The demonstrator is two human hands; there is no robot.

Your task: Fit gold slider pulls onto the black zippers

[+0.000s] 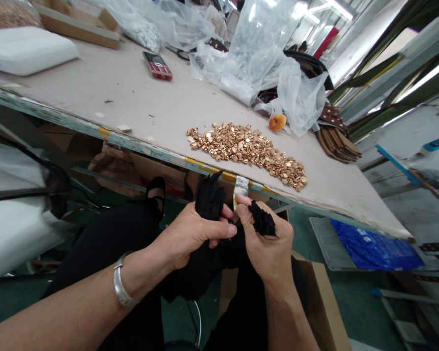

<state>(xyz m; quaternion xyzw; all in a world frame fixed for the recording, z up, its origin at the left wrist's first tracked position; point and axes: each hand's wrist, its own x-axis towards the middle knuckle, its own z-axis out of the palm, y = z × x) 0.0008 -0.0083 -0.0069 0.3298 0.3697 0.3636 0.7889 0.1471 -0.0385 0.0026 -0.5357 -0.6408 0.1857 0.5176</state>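
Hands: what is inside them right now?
Both hold something black: a ragged-ended bundle in the left hand, a crinkled bunch in the right hand. The parts inside each grasp are covered and cannot be seen.

Black bundles (209, 199), golden pieces (247, 146)!
And there's red on the phone (158, 67) — orange-yellow fruit (277, 122) — bright blue plastic (373, 246), grey crate (320, 235).

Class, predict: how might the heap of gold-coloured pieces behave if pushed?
The gold-coloured pieces would probably scatter, being small and loosely heaped. They may slide more than roll, since many look flat. Pushed towards the table edge, some could fall, lying close to it.
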